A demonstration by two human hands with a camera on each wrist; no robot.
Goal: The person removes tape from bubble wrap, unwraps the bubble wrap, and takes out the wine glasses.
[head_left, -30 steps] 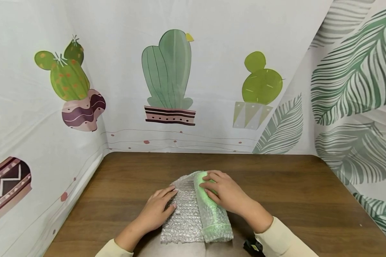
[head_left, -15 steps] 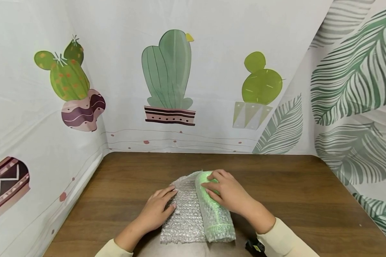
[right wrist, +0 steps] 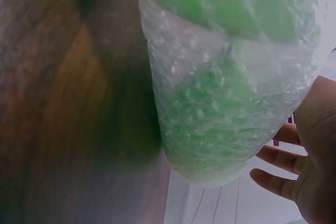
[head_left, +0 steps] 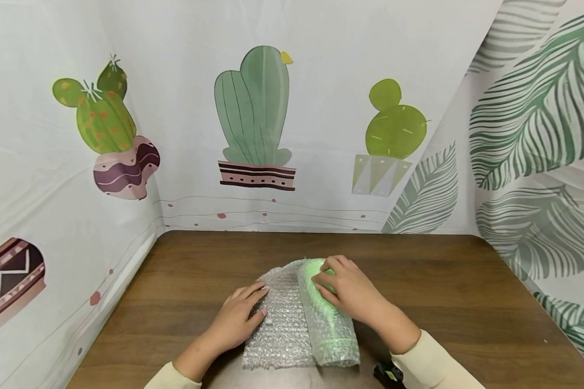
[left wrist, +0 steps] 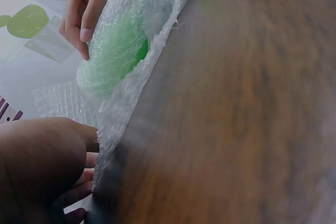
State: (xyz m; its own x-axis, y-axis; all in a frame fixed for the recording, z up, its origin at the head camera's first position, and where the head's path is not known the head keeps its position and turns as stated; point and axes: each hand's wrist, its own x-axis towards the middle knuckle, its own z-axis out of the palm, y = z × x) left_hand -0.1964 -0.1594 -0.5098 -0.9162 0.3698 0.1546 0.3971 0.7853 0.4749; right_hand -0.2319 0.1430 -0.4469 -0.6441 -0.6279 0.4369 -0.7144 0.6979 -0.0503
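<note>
A sheet of bubble wrap (head_left: pixel 282 319) lies on the table, its right part rolled round a green goblet-shaped thing (head_left: pixel 322 297). This thing is broad at the far end and narrows to a stem, with a thin line near the close end. My left hand (head_left: pixel 236 319) rests on the sheet's left edge, fingers extended. From the right, my right hand (head_left: pixel 347 289) bends its fingers and thumb over the upper part of the roll. In the right wrist view the roll (right wrist: pixel 226 98) shows green through clear layers, and fingers (right wrist: pixel 275 182) stand beside it.
A brown wooden table (head_left: pixel 443 286) spreads around the wrap, backed by a white cloth (head_left: pixel 331 97) printed with cacti and leaves. A small black device (head_left: pixel 388 373) with a yellow-green mark sits by the right sleeve (head_left: pixel 433 362).
The roll and my right hand have shifted slightly to the right, so a little more flat bubble wrap shows to the roll's left. My left hand stays put.
</note>
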